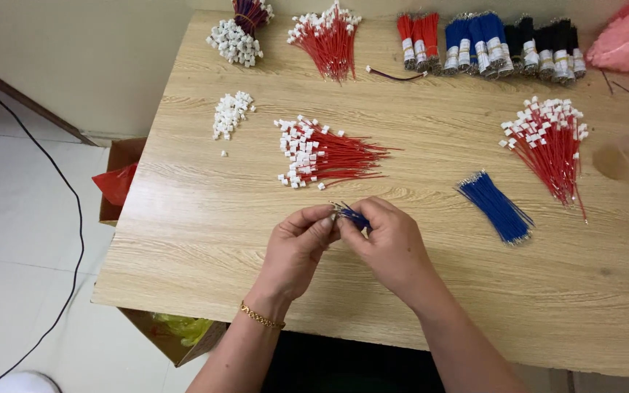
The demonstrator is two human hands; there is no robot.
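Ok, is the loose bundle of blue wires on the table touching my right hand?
Apart. The head view shows bare table between the blue wire bundle and the right hand, which pinches a few other blue wires.

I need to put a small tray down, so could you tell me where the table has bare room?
Free: the near edge of the table right of the right hand, below the loose blue wires; also the near-left corner beside the left hand. Crowded: the far edge with its taped wire bundles.

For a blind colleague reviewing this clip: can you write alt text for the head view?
Left hand and right hand pinch a few blue wires together above a wooden table. Red wires with white connectors, loose blue wires and other bundles lie beyond.
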